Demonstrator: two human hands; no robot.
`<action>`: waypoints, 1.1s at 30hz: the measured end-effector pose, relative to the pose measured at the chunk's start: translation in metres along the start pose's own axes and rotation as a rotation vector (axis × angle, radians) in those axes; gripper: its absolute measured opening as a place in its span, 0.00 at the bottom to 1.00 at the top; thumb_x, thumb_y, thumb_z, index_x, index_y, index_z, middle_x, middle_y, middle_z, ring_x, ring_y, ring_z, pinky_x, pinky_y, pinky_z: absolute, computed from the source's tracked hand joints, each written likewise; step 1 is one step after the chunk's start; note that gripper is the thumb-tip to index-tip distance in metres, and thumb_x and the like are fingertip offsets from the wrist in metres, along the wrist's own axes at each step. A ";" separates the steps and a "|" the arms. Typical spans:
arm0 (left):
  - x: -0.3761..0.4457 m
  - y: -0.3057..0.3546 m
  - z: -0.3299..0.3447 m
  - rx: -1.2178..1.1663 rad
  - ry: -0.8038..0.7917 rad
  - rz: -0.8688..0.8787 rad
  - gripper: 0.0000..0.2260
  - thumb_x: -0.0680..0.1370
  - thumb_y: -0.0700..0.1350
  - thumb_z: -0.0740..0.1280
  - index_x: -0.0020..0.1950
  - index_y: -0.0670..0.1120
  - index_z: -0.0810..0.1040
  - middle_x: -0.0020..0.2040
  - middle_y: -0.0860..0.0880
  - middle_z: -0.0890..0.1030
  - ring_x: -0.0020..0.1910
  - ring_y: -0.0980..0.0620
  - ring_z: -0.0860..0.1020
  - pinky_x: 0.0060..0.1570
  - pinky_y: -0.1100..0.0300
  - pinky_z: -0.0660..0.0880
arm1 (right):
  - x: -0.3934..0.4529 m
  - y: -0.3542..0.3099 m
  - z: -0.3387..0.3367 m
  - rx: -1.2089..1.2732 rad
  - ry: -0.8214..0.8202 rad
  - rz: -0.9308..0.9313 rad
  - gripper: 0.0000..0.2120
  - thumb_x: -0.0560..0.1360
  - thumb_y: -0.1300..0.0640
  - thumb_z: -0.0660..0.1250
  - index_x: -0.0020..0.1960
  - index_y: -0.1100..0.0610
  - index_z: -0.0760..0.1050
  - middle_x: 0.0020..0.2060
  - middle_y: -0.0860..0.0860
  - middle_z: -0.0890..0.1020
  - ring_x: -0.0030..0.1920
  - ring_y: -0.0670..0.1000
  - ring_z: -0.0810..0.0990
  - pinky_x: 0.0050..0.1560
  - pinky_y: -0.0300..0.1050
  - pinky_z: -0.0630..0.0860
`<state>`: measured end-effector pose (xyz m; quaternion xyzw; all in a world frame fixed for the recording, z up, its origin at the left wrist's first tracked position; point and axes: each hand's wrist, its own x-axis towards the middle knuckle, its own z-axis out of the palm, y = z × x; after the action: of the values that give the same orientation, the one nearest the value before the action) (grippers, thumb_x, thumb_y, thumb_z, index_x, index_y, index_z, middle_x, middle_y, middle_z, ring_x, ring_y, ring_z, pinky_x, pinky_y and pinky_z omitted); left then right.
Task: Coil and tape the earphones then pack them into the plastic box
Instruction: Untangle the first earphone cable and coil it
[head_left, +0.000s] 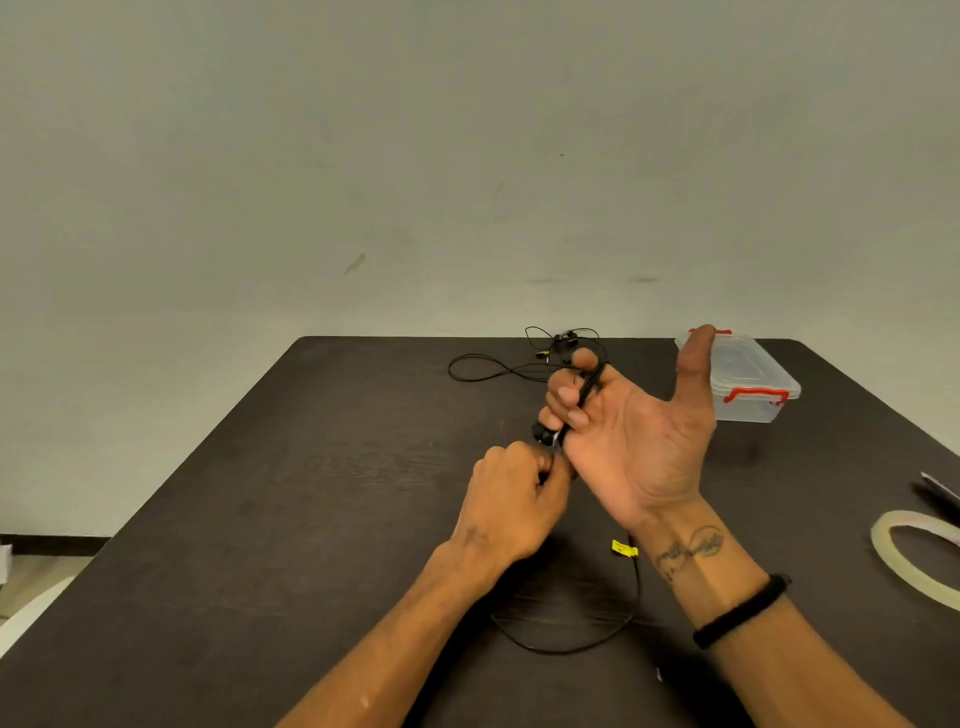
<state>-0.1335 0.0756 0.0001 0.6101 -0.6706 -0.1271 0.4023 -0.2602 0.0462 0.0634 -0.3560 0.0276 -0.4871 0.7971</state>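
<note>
My right hand (631, 436) is raised palm-up over the dark table (291, 519), thumb out, fingers curled around black earphones (587, 395) whose cable is wound across them; the earbuds stick out below the fingers. My left hand (511, 504) is closed on the same cable just under the right fingers. The loose cable (613, 631) loops down on the table between my forearms, with a yellow tag (623, 548) on it. A second pair of black earphones (519, 364) lies uncoiled at the far edge. The clear plastic box (756, 384) with red latches stands closed at the far right.
A roll of clear tape (914, 556) lies at the right edge of the table, with a dark object (940, 491) partly cut off just beyond it. A pale wall rises behind the table. Floor shows at the left.
</note>
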 end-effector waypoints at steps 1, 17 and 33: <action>0.000 0.000 0.000 -0.013 0.001 -0.011 0.28 0.83 0.54 0.62 0.25 0.45 0.63 0.22 0.46 0.67 0.27 0.39 0.70 0.31 0.48 0.68 | 0.001 0.000 -0.003 -0.034 0.045 -0.033 0.42 0.68 0.19 0.59 0.53 0.59 0.73 0.41 0.57 0.72 0.37 0.52 0.61 0.44 0.49 0.64; 0.010 0.001 -0.041 0.006 0.433 0.078 0.30 0.86 0.54 0.64 0.27 0.49 0.56 0.22 0.51 0.57 0.24 0.51 0.57 0.29 0.55 0.56 | 0.006 0.019 -0.019 -0.841 0.202 0.010 0.44 0.64 0.16 0.64 0.54 0.56 0.74 0.44 0.57 0.82 0.44 0.56 0.75 0.49 0.51 0.72; 0.016 -0.010 -0.058 -0.094 0.633 0.158 0.29 0.84 0.52 0.68 0.26 0.48 0.60 0.21 0.54 0.61 0.21 0.54 0.60 0.25 0.58 0.58 | -0.006 0.041 -0.006 -1.043 -0.161 0.370 0.44 0.73 0.18 0.47 0.41 0.60 0.74 0.27 0.51 0.70 0.27 0.47 0.65 0.32 0.40 0.63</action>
<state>-0.0848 0.0769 0.0369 0.5461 -0.5510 0.0697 0.6272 -0.2351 0.0587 0.0330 -0.7283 0.2659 -0.2325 0.5872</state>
